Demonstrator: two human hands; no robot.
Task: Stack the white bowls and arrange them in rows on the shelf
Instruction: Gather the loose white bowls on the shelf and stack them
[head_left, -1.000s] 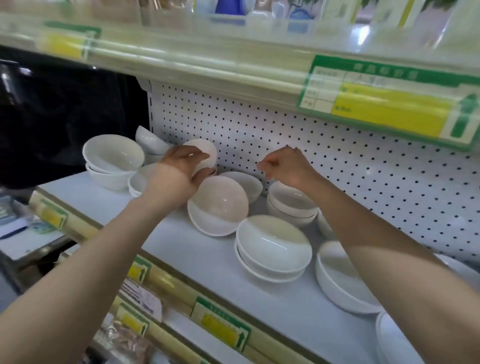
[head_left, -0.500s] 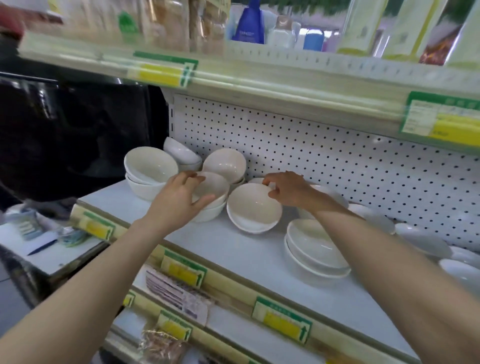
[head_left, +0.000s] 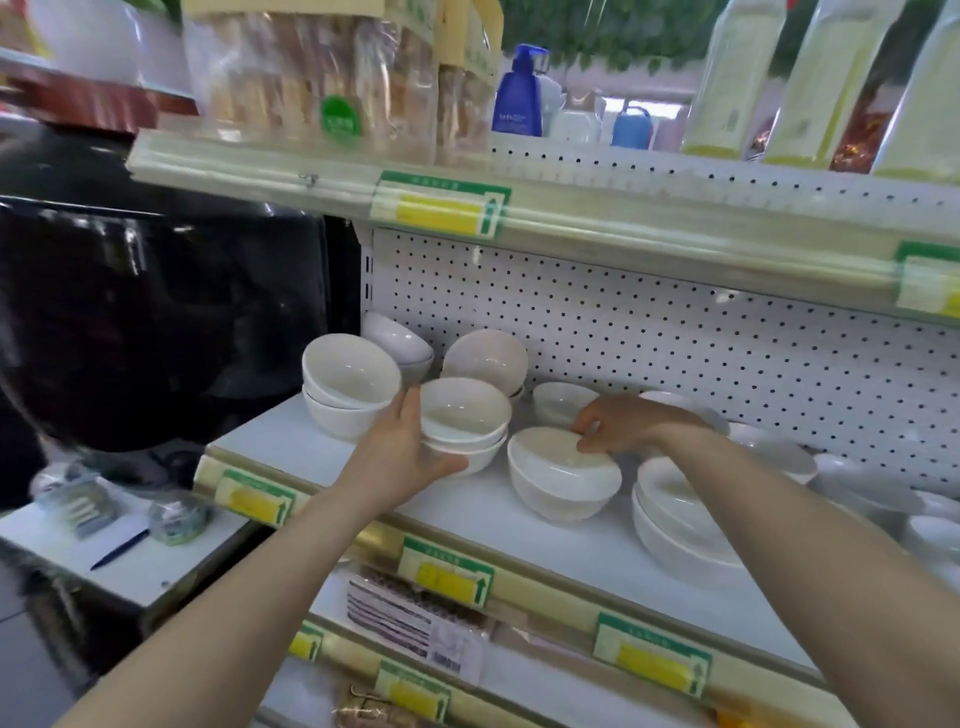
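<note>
Several white bowls stand on the white shelf (head_left: 291, 441) in front of a pegboard back. My left hand (head_left: 402, 452) cups the left side of a short stack of bowls (head_left: 465, 421) near the shelf's front. My right hand (head_left: 618, 423) pinches the far rim of a single bowl (head_left: 558, 483) that stands upright just right of that stack. A two-bowl stack (head_left: 348, 384) sits at the far left. A tilted bowl (head_left: 485, 358) leans on the pegboard behind. A wider stack (head_left: 675, 525) stands to the right, partly hidden by my right forearm.
The upper shelf edge (head_left: 571, 213) with price tags hangs low over the bowls. More bowls (head_left: 862, 488) lie blurred at the far right. A black rounded appliance (head_left: 130, 312) stands left of the shelf. A lower shelf holds packaged goods (head_left: 410, 618).
My left hand has closed round the side of the middle stack. My right hand has set the tilted bowl upright on the shelf and still holds its rim. The view has tilted upward.
</note>
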